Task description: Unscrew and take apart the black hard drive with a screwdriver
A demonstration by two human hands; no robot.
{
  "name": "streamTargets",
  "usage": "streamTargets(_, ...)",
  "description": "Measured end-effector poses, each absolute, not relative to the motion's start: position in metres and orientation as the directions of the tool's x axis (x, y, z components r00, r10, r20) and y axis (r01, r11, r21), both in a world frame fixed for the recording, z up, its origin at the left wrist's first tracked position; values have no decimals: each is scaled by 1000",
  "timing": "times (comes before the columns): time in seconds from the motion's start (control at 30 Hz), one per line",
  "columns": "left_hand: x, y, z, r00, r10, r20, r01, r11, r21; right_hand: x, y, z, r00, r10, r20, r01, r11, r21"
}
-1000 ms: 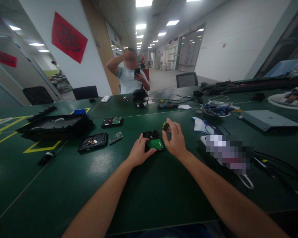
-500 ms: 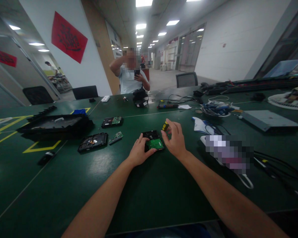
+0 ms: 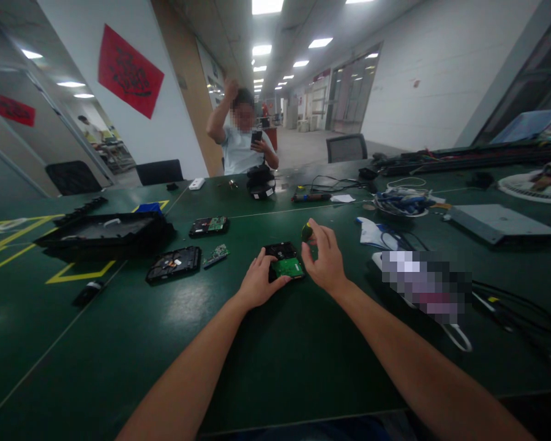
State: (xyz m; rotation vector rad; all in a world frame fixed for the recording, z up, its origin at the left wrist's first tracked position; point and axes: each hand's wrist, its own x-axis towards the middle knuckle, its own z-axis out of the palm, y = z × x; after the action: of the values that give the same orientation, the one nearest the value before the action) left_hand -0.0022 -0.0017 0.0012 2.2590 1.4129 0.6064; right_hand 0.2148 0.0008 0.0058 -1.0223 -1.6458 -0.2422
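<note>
A hard drive (image 3: 288,267) with a green circuit board lies in front of me on the green table. My left hand (image 3: 258,282) grips its left side, fingers along the far left edge and thumb at the near edge. My right hand (image 3: 325,256) is closed on a small screwdriver (image 3: 307,231) with a yellow and black handle, held over the drive's right side. The screwdriver's shaft and tip cannot be made out. To the left lie a loose circuit board (image 3: 216,256), a second hard drive (image 3: 174,264) and a third hard drive (image 3: 209,226).
A black plastic housing (image 3: 105,234) stands on the left. On the right are a blurred-out white object (image 3: 408,282), a grey metal box (image 3: 502,222), cables (image 3: 517,303) and a bundle of wires (image 3: 403,201). Across the table a person (image 3: 243,144) holds a phone.
The screwdriver handle has turned slightly in my right fingers. My left hand and the drive stay in place. Across the table, the person's raised hand has moved up above the head.
</note>
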Motion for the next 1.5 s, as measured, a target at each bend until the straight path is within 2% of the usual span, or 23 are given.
streamTargets(0.9, -2, 0, 0, 396, 907, 145, 730, -406, 550, 215, 2, 5, 38, 507, 861, 699, 602, -385)
streamTargets(1.5, -3, 0, -1, 393, 906, 154, 725, -409, 554, 215, 0, 7, 5, 510, 860, 712, 602, -361)
